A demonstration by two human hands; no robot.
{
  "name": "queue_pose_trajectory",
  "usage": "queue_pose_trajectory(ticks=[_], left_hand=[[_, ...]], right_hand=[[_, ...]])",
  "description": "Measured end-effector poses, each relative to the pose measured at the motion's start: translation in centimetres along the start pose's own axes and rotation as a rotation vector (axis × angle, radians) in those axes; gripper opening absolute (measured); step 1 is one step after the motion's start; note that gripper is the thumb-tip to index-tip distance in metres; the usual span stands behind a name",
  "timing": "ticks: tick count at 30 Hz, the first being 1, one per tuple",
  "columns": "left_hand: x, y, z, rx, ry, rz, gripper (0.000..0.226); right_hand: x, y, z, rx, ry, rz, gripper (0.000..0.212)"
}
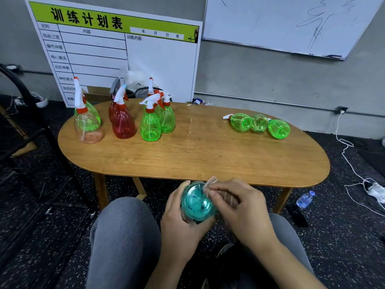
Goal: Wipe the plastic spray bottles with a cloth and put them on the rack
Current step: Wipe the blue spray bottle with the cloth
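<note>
My left hand point(179, 217) grips a teal plastic spray bottle point(196, 202) in front of the table's near edge, its round base turned toward me. My right hand point(239, 205) holds a crumpled brownish cloth point(226, 198) against the bottle's right side. On the table's left stand several upright spray bottles: a clear one point(88, 124), a red one point(123, 119) and green ones point(151, 124). Three green bottles point(259, 124) lie on their sides at the table's right.
The oval wooden table point(198, 155) stands before a printed schedule board point(116, 49) and a whiteboard point(287, 21). A black metal frame point(29, 130) rises at the left. A water bottle point(305, 199), a white cable and a power strip point(375, 189) lie on the floor.
</note>
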State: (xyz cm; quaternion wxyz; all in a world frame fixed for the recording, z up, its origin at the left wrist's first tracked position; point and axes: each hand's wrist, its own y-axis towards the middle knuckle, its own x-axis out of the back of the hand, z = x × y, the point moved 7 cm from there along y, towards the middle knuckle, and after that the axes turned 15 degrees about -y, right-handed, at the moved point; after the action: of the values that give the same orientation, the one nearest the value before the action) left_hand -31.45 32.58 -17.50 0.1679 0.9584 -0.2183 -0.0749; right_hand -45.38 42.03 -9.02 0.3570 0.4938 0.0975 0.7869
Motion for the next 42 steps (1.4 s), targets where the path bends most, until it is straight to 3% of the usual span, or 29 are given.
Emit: queue_pose_trajectory(ticks=[13,19,24,27,30,32,37,42], left_hand=[[-1.2,-0.2,0.7,0.077,-0.197,0.123,0.103],[-1.1,-0.3,-0.7,0.063,-0.270,0.084,0.051],[-0.6,0.1,-0.4,0.080,-0.207,0.050,0.030],[-0.3,0.4,-0.6,0.105,-0.238,0.020,0.046],[0.2,1.3,0.1,0.205,-0.314,0.012,0.092],[0.2,2.0,0.3,0.264,-0.361,0.021,0.107],[0.7,4.4,0.0,0.242,-0.423,-0.021,0.092],[2.6,8.1,1.3,0.196,-0.316,-0.060,0.094]], right_hand=[[-0.3,0.6,-3.4,-0.191,0.187,0.027,0.022],[-1.4,-0.2,-4.3,-0.209,0.167,0.087,0.015],[-2.9,-1.3,-4.5,-0.208,0.145,0.133,0.014],[-3.4,-0.9,-4.6,-0.209,0.153,0.141,0.012],[-3.5,0.0,-4.2,-0.196,0.166,0.131,0.012],[-3.7,0.7,-3.9,-0.180,0.157,0.114,0.010],[-5.0,2.8,-3.4,-0.173,0.180,0.127,0.010],[-6.7,5.8,-2.8,-0.166,0.165,0.186,0.008]])
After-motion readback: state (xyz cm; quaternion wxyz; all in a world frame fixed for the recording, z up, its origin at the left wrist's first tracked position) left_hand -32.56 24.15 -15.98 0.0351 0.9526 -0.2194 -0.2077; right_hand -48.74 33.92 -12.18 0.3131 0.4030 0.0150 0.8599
